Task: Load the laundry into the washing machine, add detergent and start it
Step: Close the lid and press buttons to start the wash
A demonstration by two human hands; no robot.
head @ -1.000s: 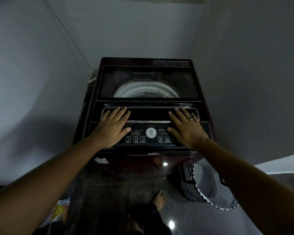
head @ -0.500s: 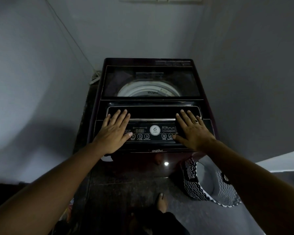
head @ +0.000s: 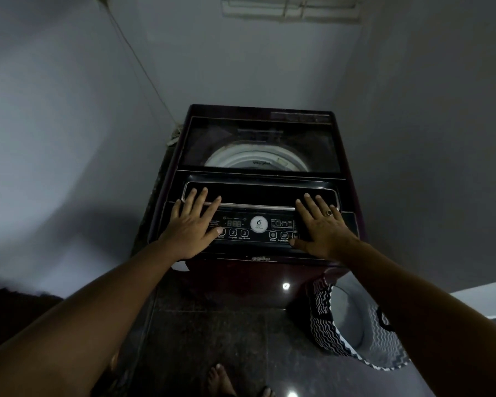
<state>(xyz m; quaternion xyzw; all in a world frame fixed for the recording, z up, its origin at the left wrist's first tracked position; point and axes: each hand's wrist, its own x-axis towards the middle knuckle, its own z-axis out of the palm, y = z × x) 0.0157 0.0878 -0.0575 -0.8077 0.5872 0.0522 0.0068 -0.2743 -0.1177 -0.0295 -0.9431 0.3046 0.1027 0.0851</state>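
A dark maroon top-loading washing machine (head: 269, 270) stands in a corner. Its glass lid (head: 258, 138) lies flat and closed, with the white drum rim showing through it. My left hand (head: 194, 222) rests flat, fingers spread, on the left end of the control panel (head: 258, 227), its fingertips on the lid's metal handle bar (head: 258, 207). My right hand (head: 322, 224), wearing a ring, lies flat on the panel's right end, covering some buttons. Neither hand holds anything. A black-and-white zigzag laundry basket (head: 327, 330) leans on the floor at the machine's right; I see no clothes in it.
Grey walls close in on the machine at left, back and right. A cord (head: 143, 67) runs down the left wall to the machine's back corner. A vent (head: 289, 8) sits high on the back wall. My bare foot (head: 221, 381) stands on the dark glossy tiled floor.
Both hands stay flat on the panel. The view has tilted up and shifted slightly, so the machine sits a little lower and to the right in frame.
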